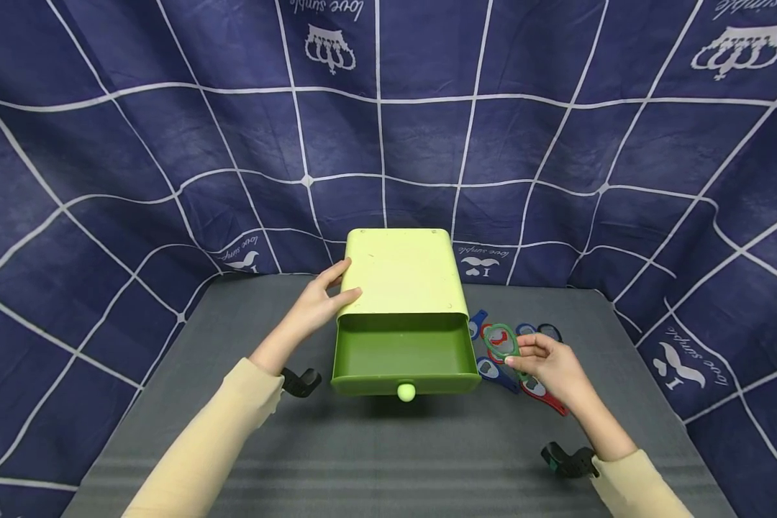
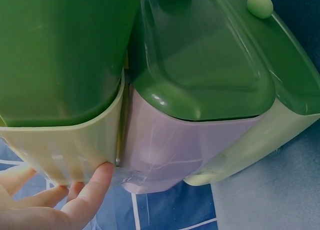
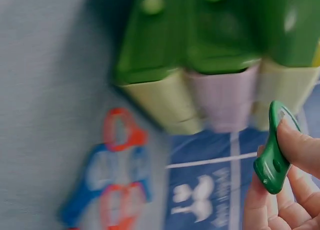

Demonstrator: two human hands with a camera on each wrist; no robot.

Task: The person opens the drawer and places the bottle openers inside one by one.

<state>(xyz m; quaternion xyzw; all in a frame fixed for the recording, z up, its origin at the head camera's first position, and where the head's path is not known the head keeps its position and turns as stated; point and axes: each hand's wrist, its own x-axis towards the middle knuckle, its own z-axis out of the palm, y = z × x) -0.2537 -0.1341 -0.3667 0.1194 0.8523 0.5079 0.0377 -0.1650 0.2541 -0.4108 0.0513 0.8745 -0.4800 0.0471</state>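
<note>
A small cabinet with a pale yellow top [image 1: 401, 270] stands at the middle back, its green drawer [image 1: 404, 352] pulled out. My left hand [image 1: 324, 295] rests against the cabinet's left side near the top, fingers fairly straight. Fingertips touch the yellow wall [image 2: 60, 145] in the left wrist view. To the right of the drawer, my right hand [image 1: 547, 363] pinches a green bottle opener [image 1: 501, 339] between thumb and fingers. The right wrist view shows this opener [image 3: 275, 155] raised near the cabinet, with a small hole at its handle end.
Below the open drawer, the wrist views show a purple drawer unit [image 2: 170, 145] and another yellow one [image 3: 162, 99]. Several blue and red openers, including a blue opener [image 1: 495, 373], lie on the grey table [image 1: 388, 460]. A blue curtain [image 1: 421, 144] hangs behind.
</note>
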